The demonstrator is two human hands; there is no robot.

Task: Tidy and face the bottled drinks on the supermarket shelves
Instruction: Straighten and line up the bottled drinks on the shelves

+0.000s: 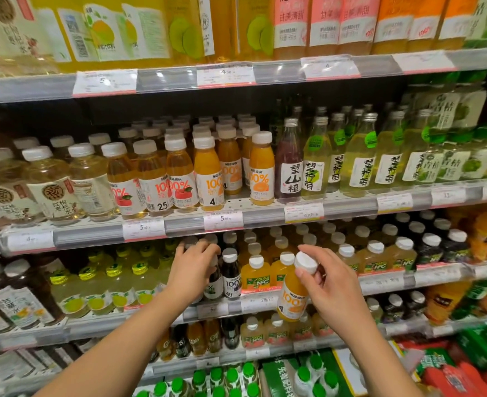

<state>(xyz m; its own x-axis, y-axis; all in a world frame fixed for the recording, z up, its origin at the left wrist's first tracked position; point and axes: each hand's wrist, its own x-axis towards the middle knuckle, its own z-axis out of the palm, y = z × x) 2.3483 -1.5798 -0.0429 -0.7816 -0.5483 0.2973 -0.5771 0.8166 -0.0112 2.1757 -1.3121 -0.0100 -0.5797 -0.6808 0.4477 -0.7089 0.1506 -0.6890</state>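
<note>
Supermarket shelf (pixel 265 303), bottled drinks. Right hand (pixel 326 285) grips orange juice bottle (pixel 292 299) by its neck; likely rigid, slick, moderately heavy. Left hand (pixel 192 267) grips dark bottle (pixel 216 277).

Orange juice bottle (pixel 292 299), white cap (pixel 306 262).

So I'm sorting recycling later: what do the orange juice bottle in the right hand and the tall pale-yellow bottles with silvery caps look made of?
The orange juice bottle looks like clear plastic with a matte white plastic cap and a glossy wrap label. The tall pale-yellow bottles look like glass, judging by slim necks and metallic silvery caps, though clear plastic can't be ruled out.
</note>
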